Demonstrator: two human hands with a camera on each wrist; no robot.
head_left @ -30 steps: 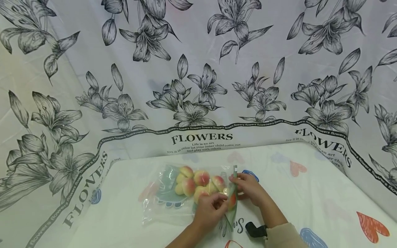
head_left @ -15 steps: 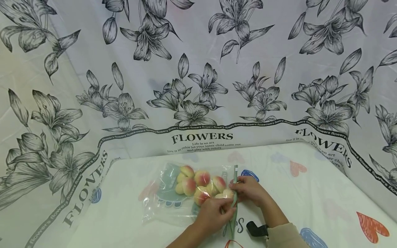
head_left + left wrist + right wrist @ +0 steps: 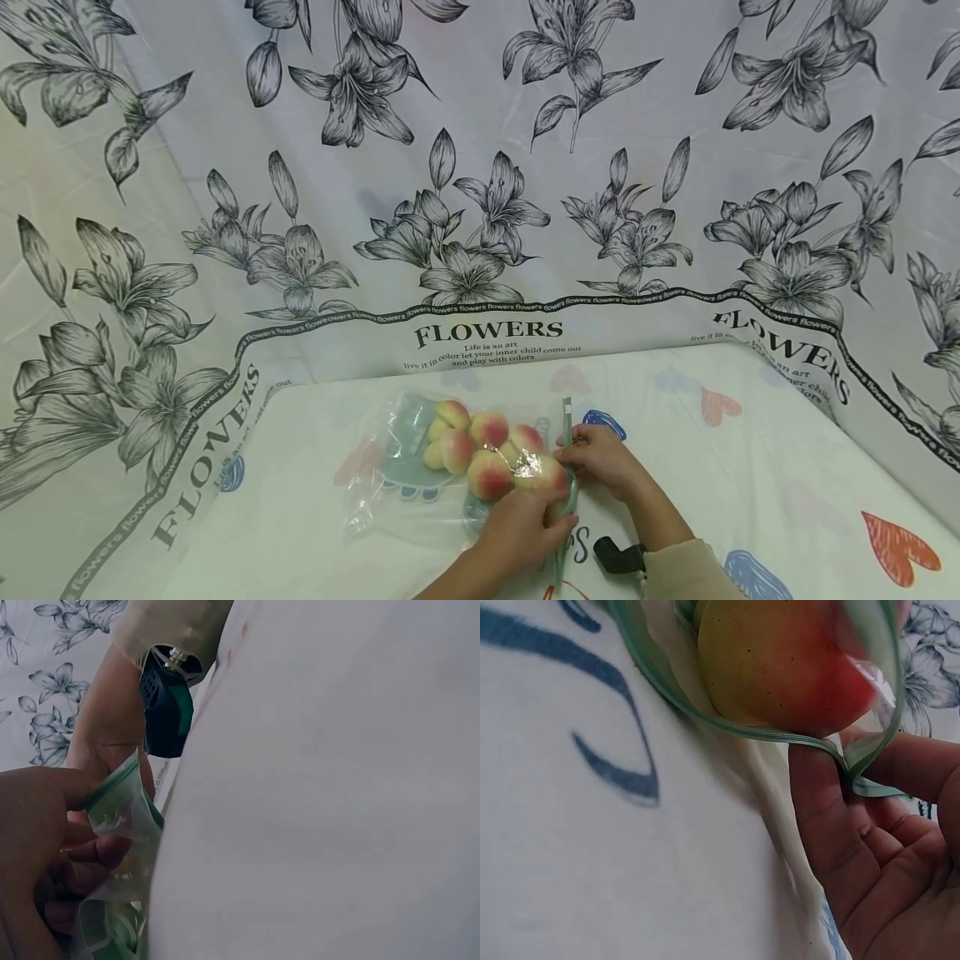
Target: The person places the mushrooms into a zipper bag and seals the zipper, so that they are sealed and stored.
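Observation:
A clear zip bag (image 3: pixel 420 512) with a green sealing edge lies on the table, holding several peaches (image 3: pixel 491 475). My left hand (image 3: pixel 521 525) grips the near part of the bag's mouth; in the left wrist view its thumb and fingers hold the green-edged plastic (image 3: pixel 120 799). At the far part of the mouth, my right hand (image 3: pixel 603 462) pinches the green zip strip between thumb and fingers. The right wrist view shows the strip (image 3: pixel 757 735) bowed apart, with one red-and-yellow peach (image 3: pixel 780 667) just inside the opening. Plastic and fingers partly cover that peach.
A white tablecloth (image 3: pixel 750 467) with hearts and lettering covers the table. A flower-printed curtain (image 3: pixel 645 100) rises behind and at both sides. The black wrist device (image 3: pixel 618 556) sits by the right sleeve (image 3: pixel 690 571).
My left hand has shifted right and slightly down along the bag's mouth, and the green edge there has drawn narrower. The right hand stays nearly in place on the strip.

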